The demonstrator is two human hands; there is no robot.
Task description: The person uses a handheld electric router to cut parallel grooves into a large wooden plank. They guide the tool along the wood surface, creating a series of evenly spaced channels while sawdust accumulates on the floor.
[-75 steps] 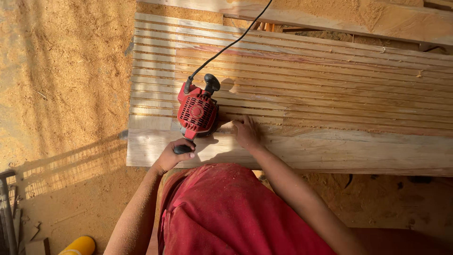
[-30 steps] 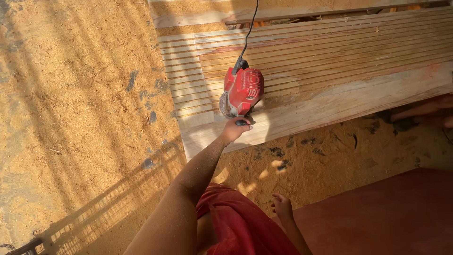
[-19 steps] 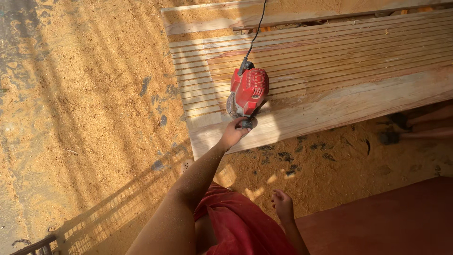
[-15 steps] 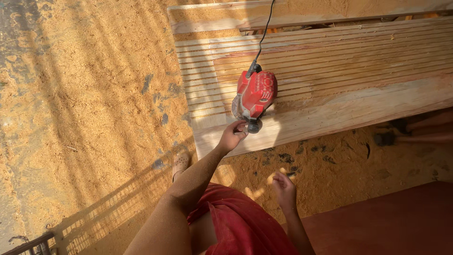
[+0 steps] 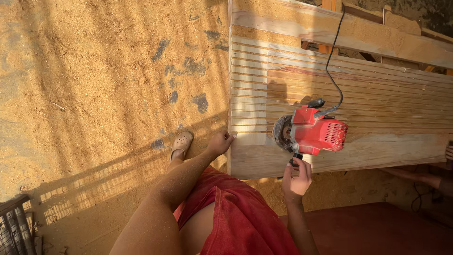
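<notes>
Since the earlier frames the router (image 5: pixel 311 133) has passed from the left hand to the right one, and the left hand (image 5: pixel 220 142) has gone to the end of the plank (image 5: pixel 255 158). Nearest to the camera is the person's red garment (image 5: pixel 236 217), with both bare arms reaching forward from it. Right hand (image 5: pixel 297 175) is just below the near edge of the plank and its fingers are closed around the black handle under the router. Left hand is released from the tool; it rests with bent fingers on the left corner of the plank, touching the wood but not gripping anything. Beside it, on the ground, stands a foot in a beige clog (image 5: pixel 181 141). Router is red, it lies on the smooth near strip of the plank, just beside the first groove. Beyond it the plank carries many parallel grooves. A black cord (image 5: pixel 330 71) runs from the tool up across the grooves to the far boards (image 5: pixel 339 38). Sawdust (image 5: pixel 94 71) covers the ground at left.
</notes>
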